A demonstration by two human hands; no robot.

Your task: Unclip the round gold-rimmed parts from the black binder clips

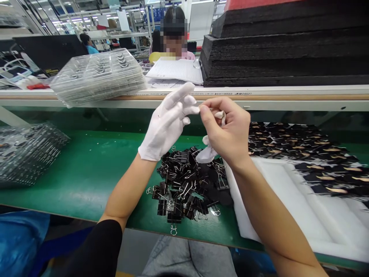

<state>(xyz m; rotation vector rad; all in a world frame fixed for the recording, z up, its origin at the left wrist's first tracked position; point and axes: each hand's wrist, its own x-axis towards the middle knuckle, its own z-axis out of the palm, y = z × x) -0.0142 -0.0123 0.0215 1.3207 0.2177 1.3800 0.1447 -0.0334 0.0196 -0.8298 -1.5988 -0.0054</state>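
Observation:
My left hand wears a thin white glove, its fingers apart and pointing right. It holds nothing. My bare right hand is closed, with thumb and forefinger pinched at the tip of one gloved left finger. Its other fingers are curled round a crumpled white glove, which hangs out below the palm. Both hands are raised above a heap of black binder clips with silver wire handles. Round black pieces lie at the heap's right side.
White foam trays stand at right, with rows of black pieces. Clear plastic trays are stacked at left and on the shelf. Black foam sheets pile up at back right, beside papers. A person sits opposite.

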